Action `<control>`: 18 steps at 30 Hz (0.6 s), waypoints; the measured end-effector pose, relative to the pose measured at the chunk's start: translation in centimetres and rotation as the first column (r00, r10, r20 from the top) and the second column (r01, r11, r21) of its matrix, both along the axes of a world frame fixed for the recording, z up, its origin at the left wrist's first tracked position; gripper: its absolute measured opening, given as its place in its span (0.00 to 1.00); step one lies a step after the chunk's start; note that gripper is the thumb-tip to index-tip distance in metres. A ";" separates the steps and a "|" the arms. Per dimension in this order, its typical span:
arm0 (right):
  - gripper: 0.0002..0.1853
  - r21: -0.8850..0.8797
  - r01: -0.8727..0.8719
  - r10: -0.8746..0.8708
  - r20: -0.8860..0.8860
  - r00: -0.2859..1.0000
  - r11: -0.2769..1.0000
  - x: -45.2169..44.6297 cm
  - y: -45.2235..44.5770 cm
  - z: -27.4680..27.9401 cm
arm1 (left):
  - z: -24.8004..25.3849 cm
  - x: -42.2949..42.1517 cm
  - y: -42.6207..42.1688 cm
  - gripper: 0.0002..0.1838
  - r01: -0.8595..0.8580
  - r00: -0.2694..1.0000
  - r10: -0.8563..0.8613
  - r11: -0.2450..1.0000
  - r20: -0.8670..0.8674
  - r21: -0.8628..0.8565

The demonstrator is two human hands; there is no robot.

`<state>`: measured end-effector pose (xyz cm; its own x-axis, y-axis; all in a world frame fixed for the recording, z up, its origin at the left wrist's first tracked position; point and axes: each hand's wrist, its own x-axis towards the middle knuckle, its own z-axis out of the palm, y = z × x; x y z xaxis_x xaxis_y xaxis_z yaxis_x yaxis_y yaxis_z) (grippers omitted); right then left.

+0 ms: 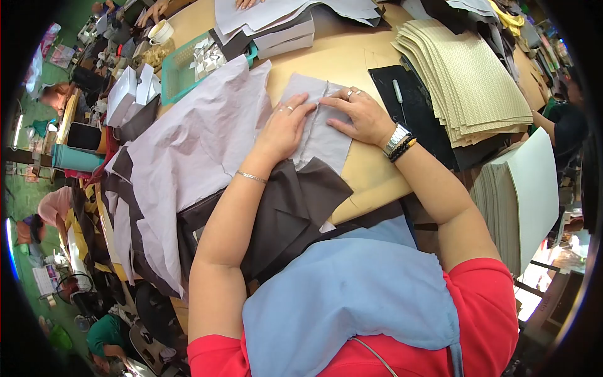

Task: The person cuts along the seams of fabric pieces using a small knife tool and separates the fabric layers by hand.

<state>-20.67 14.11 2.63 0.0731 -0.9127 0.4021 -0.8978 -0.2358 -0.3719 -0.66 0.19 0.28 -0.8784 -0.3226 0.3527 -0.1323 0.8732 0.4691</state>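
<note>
A small light grey-lilac fabric piece (328, 149) lies on the table in front of me, with a raised seam running down its middle. My left hand (284, 129) rests flat on its left part, fingertips at the seam. From the other side my right hand (363, 118) touches the same piece near the seam, its thumb held apart from the fingers. Neither hand is wrapped around anything. Left of them spreads a large crumpled lilac fabric (188, 135). Dark brown fabric (282, 217) lies under my left forearm.
A stack of cream textured sheets (468, 81) stands right, beside a black mat (433, 135) with a pen-like tool (397, 91). Behind is a green basket (179, 72) of small white pieces. A white sheet stack (527, 201) sits at right. Other people work around.
</note>
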 end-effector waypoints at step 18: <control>0.24 0.013 -0.002 0.002 -0.012 1.000 1.000 -0.2 -0.1 -0.3 | 0.0 -0.2 0.0 0.16 0.000 0.998 0.000 1.000 -0.068 -0.008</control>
